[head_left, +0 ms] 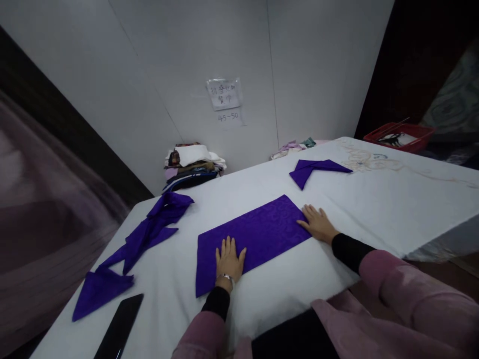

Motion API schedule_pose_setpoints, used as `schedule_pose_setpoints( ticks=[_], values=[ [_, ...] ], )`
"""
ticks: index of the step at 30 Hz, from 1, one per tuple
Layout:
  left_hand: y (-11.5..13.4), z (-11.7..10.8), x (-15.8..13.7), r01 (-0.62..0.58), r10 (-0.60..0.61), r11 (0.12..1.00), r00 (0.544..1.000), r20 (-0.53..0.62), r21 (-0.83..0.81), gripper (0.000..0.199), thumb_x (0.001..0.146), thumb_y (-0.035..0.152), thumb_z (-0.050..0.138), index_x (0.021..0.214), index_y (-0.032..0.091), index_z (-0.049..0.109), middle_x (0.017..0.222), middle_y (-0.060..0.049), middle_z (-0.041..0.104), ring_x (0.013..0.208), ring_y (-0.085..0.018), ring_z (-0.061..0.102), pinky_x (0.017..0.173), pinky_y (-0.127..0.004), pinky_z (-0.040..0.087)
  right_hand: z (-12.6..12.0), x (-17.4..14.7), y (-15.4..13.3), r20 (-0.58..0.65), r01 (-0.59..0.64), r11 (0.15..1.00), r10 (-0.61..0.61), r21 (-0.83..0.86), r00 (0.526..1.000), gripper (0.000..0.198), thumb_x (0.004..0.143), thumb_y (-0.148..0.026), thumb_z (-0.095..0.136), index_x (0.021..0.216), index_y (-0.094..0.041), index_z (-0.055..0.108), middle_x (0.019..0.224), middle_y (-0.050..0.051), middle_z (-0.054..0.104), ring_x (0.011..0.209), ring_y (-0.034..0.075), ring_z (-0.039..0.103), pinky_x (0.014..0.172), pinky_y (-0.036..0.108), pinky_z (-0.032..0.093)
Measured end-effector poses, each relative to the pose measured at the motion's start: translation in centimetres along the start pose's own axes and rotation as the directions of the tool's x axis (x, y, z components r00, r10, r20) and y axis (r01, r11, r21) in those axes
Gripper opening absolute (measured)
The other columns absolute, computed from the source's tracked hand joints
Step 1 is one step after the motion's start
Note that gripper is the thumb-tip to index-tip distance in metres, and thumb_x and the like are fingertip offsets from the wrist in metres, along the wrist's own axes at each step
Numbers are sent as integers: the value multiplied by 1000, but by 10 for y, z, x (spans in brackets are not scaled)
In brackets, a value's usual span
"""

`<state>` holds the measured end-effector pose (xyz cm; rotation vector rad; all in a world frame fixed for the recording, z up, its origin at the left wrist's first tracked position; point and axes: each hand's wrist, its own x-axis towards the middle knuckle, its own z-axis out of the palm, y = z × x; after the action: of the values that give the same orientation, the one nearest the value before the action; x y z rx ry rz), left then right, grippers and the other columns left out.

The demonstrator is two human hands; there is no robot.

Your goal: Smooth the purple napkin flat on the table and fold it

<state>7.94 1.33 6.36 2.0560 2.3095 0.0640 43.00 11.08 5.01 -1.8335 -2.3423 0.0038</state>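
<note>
Lightly smooth the purple cloth (262,227) lying near the front edge of the desk (366,204) with left hand (230,260) and right hand (318,223) spread flat, gripping nothing; press outward evenly without dragging corners askew.

White-covered table (170,271) | flat purple cloth (258,232), middle | crumpled purple cloth (147,232), left | folded purple cloth (304,171), beyond | black slab (121,321), left

A grey panelled wall (318,65) rises behind the white-covered table (404,209).
</note>
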Motion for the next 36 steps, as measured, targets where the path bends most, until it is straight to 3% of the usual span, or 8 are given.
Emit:
schedule_pose_setpoints(
  ticks=[3, 6, 8, 13, 17, 22, 31, 36],
  values=[
    [-2, -2, -1, -7, 7, 1000, 1000, -8, -20, 66, 93, 52, 23, 143, 10, 30, 152, -12, 24, 141, -27, 15, 114, -50, 14, -3, -8, 33, -96, -59, 994, 50, -92, 994, 75, 92, -60, 14, 140, -7, 37, 146, 19, 33, 137, 30, 23, 107, 57, 14],
    [3, -7, -2, 2, -2, 999, 1000, 10, -49, 68, 92, 52, 24, 143, 8, 30, 152, -13, 22, 141, -28, 14, 114, -50, 12, -9, -8, 29, -206, -39, 994, 17, -106, 978, 74, 93, -57, 13, 141, -5, 34, 146, 21, 32, 137, 31, 21, 106, 59, 12],
    [17, -11, -2, -2, 2, 998, 1000, 1, -69, 67, 92, 52, 24, 143, 9, 31, 152, -14, 22, 142, -28, 13, 113, -51, 12, -13, -3, 0, -219, 30, 997, -45, -70, 975, 73, 93, -56, 14, 143, -7, 31, 148, 19, 29, 139, 30, 18, 108, 57, 12],
    [74, -11, -1, -130, 125, 983, 991, -44, -127, 62, 92, 47, 27, 143, 13, 31, 153, -11, 22, 142, -26, 13, 115, -50, 11, -2, 10, -108, -113, 241, 969, -234, 51, 966, 69, 93, -54, 15, 144, -11, 31, 150, 13, 27, 139, 26, 17, 110, 51, 13],
    [92, 2, 1, -82, 77, 988, 996, -46, -133, 61, 91, 40, 31, 145, 12, 27, 154, -11, 19, 142, -26, 8, 115, -50, 10, 23, 7, -144, -75, 275, 957, -269, 95, 960, 67, 94, -50, 13, 142, -8, 34, 149, 16, 30, 138, 27, 20, 109, 52, 15],
    [53, 7, -10, 43, -50, 988, 998, -42, -149, 67, 92, 52, 20, 145, 13, 26, 154, -10, 18, 143, -26, 8, 115, -52, 9, 38, 3, -130, -87, 320, 943, -312, 94, 946, 70, 92, -56, 14, 143, -12, 34, 148, 17, 31, 138, 31, 19, 107, 57, 17],
    [-75, -9, -51, 413, -413, 911, 911, 25, -12, 67, 93, 53, 18, 146, 12, 24, 154, -12, 16, 142, -29, 10, 112, -56, 12, 47, 4, -121, -92, 374, 916, -364, 143, 927, 66, 90, -56, 20, 141, -19, 38, 150, 15, 28, 138, 34, 17, 104, 62, 18],
    [-90, -16, -59, 402, -398, 912, 915, -68, 80, 62, 94, 48, 22, 145, 14, 28, 153, -11, 20, 142, -28, 12, 113, -56, 8, 46, 4, -122, -97, 377, 916, -366, 139, 926, 65, 90, -56, 19, 141, -20, 39, 149, 15, 30, 138, 34, 19, 104, 63, 19]
  ],
)
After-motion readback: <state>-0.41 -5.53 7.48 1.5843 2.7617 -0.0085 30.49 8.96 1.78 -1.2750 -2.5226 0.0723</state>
